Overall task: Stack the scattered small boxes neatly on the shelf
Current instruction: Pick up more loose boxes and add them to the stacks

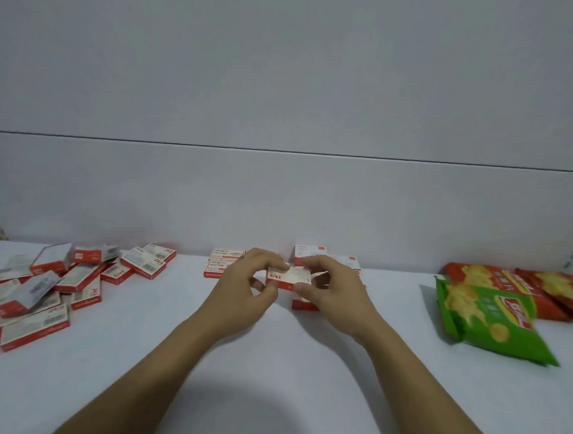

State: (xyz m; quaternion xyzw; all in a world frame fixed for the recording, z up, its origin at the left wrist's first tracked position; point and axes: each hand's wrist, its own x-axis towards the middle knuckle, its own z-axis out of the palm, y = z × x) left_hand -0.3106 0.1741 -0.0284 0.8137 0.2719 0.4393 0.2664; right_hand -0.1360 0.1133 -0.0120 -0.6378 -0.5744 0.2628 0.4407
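Note:
A small red-and-white box [288, 278] is held between both hands at the middle of the white shelf [273, 362]. My left hand [244, 283] pinches its left end and my right hand [333, 290] grips its right end. Behind my hands, against the back wall, stand low stacks of the same boxes [223, 263], with another stack [310, 255] partly hidden by my right hand. Several more boxes lie scattered in a loose pile [49, 283] at the left.
Green [489, 321] and red [510, 283] snack bags lie on the shelf at the right. The shelf's back wall [279, 200] rises just behind the stacks. A shadow falls on the near shelf surface.

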